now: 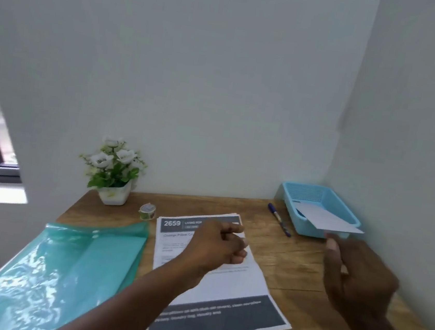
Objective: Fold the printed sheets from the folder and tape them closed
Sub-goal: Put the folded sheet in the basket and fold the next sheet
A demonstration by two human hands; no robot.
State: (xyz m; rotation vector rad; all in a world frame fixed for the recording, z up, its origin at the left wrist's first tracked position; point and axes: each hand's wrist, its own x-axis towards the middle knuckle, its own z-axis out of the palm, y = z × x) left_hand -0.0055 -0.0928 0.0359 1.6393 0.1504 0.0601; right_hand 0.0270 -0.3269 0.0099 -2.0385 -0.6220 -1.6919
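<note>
A stack of printed sheets (pixel 214 281) lies in the middle of the wooden desk (pixel 299 266), headed "2659". Beside it on the left lies a teal plastic folder (pixel 64 264). My left hand (pixel 218 246) hovers over the upper part of the stack, fingers loosely curled and holding nothing. A small roll of tape (pixel 147 210) stands behind the folder. My right hand (pixel 352 278) is raised at the right and pinches the near edge of a folded white sheet (pixel 332 220), which reaches over the rim into the blue basket (pixel 309 229).
A potted white flower (pixel 113 174) stands at the back left against the wall. A blue pen (pixel 279 219) lies between the stack and the basket. Walls close the desk at the back and right; a window is at the left.
</note>
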